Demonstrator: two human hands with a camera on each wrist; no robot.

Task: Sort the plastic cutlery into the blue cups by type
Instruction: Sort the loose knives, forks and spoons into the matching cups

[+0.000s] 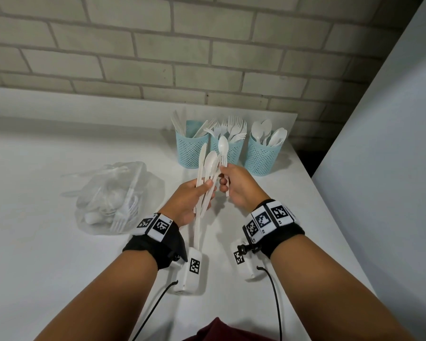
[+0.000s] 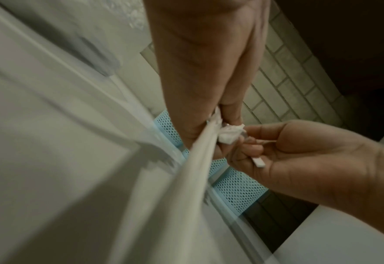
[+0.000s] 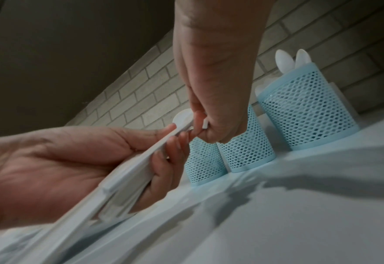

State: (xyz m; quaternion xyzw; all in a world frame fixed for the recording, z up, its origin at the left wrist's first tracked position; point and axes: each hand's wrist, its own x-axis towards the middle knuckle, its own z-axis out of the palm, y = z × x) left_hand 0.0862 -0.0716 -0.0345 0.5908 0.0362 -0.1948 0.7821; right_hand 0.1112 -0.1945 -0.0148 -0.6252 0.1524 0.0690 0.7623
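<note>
Three blue mesh cups stand in a row at the back of the white table: the left cup (image 1: 191,150) holds knives, the middle cup (image 1: 231,151) forks, the right cup (image 1: 262,156) spoons. My left hand (image 1: 203,188) grips a fanned bundle of white cutlery (image 1: 202,168), with a knife and a spoon showing, in front of the cups. My right hand (image 1: 223,180) pinches a white spoon (image 1: 223,143) beside the bundle, bowl up. In the right wrist view the right hand (image 3: 213,92) hangs in front of the cups (image 3: 306,110). The left hand (image 3: 51,160) holds the bundle (image 3: 127,171).
A clear plastic bag (image 1: 113,198) with more white cutlery lies on the table (image 1: 35,254) left of my hands. A brick wall runs behind the cups. A white panel (image 1: 391,168) rises past the table's right edge, close to the spoon cup.
</note>
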